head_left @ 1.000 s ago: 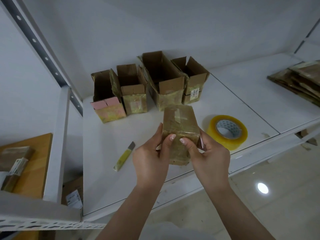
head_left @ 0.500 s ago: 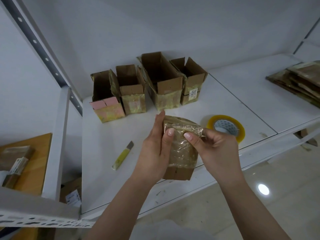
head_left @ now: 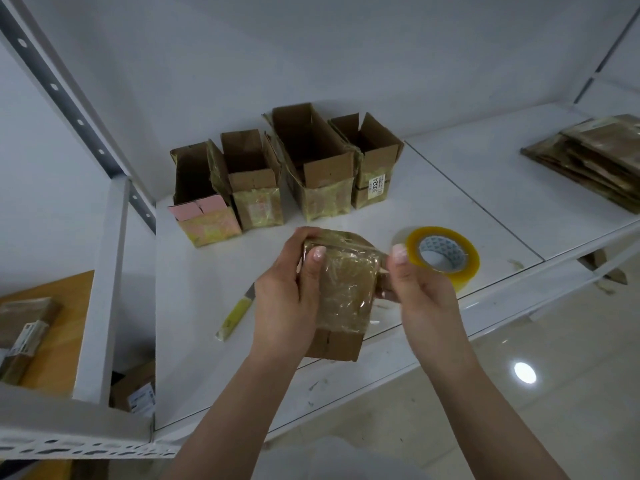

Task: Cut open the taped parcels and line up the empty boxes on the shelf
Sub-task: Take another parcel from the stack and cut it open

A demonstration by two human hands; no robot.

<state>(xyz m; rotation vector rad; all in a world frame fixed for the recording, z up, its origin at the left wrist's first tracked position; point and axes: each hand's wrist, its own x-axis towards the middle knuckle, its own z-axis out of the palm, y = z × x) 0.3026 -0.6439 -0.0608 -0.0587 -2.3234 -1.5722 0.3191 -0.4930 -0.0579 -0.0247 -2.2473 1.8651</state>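
Shelf [head_left: 450, 188] carries four opened boxes [head_left: 287, 174] in a row at the back; taped parcel [head_left: 341, 292] held above its front edge; left hand [head_left: 289, 299] wraps the parcel's side, right hand [head_left: 419, 292] pinches loose tape at its corner; knife [head_left: 235, 313] lies unused just left; risk: tape may tear short or parcel may slip off the edge.

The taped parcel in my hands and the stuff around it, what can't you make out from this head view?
- Taped parcel: far faces hidden; left hand covers its left side.
- Right hand: what its grip pinches is unclear; film too thin.
- Yellow knife: blade end behind left hand.
- Label on the rightmost open box: small print unreadable.
- Flat cardboard stack: cut off by right edge.
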